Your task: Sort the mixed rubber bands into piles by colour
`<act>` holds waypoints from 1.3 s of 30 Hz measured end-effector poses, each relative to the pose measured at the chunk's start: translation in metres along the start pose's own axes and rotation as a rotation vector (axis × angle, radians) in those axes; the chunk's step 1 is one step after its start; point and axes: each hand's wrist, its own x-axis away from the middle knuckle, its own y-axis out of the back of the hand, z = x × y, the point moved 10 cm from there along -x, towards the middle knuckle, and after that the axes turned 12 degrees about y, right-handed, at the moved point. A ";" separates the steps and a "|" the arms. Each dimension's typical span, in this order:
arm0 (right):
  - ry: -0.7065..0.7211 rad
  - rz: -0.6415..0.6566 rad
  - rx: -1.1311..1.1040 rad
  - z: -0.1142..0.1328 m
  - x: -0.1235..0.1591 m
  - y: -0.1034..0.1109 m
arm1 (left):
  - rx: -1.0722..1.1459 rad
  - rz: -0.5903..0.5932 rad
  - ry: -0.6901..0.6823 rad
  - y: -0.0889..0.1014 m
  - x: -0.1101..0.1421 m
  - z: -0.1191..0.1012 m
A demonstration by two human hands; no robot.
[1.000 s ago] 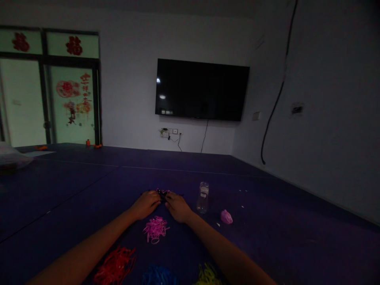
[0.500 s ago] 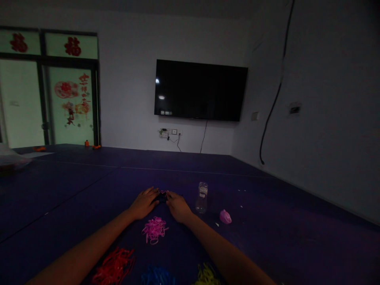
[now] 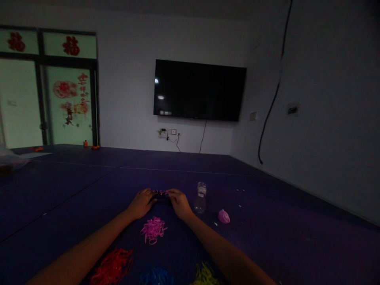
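Note:
Both my hands reach forward over the dark purple table. Between them lies a short dark strip with pink bands (image 3: 160, 193) along its far edge; what kind of thing it is, I cannot make out. At its left end, the fingers of my left hand (image 3: 141, 204) are closed on it. My right hand (image 3: 179, 204) pinches the other end, its fingertips near the pink bands. Nearer to me is a loose pile of pink rubber bands (image 3: 153, 229). A clear bottle (image 3: 200, 200) stands upright just right of my right hand.
Closer in lie piles of red bands (image 3: 113, 266), blue bands (image 3: 157, 276) and yellow bands (image 3: 204, 275). A pink rounded object (image 3: 223, 216) and small white scraps (image 3: 215, 224) are on the right. A plastic bag (image 3: 10, 158) sits at the far left.
My hands have drawn slightly apart, and more of the dark strip with its pink bands shows between them. The whole view has shifted a little; the piles and bottle stay put.

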 end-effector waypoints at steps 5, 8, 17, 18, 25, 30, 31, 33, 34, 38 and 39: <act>-0.051 -0.084 -0.050 -0.010 0.001 0.009 | -0.015 -0.017 0.057 0.008 -0.001 0.004; -0.082 -0.096 -0.131 -0.010 0.001 0.008 | -0.022 -0.017 0.090 0.008 0.000 0.008; -0.189 0.194 -0.512 0.013 0.010 -0.049 | 0.067 -0.021 0.005 -0.004 -0.001 0.011; -0.219 0.211 -0.527 0.012 0.012 -0.052 | 0.062 -0.018 0.011 -0.005 -0.001 0.012; -0.344 0.187 -0.482 -0.002 0.015 -0.049 | 0.003 -0.026 0.088 0.000 -0.002 0.016; -0.396 0.070 -0.425 -0.011 0.015 -0.043 | 0.015 -0.002 0.130 -0.006 -0.004 0.022; -0.406 0.067 -0.419 -0.013 0.016 -0.044 | 0.019 0.034 0.130 -0.010 -0.005 0.022; -0.423 0.067 -0.405 -0.015 0.017 -0.044 | 0.026 0.124 0.134 -0.020 -0.005 0.023; -0.428 0.069 -0.400 -0.016 0.017 -0.044 | 0.030 0.164 0.140 -0.024 -0.005 0.024; -0.420 0.071 -0.384 -0.017 0.016 -0.042 | 0.053 0.228 0.177 -0.032 -0.008 0.030; -0.420 0.070 -0.379 -0.017 0.016 -0.042 | 0.060 0.224 0.178 -0.032 -0.009 0.031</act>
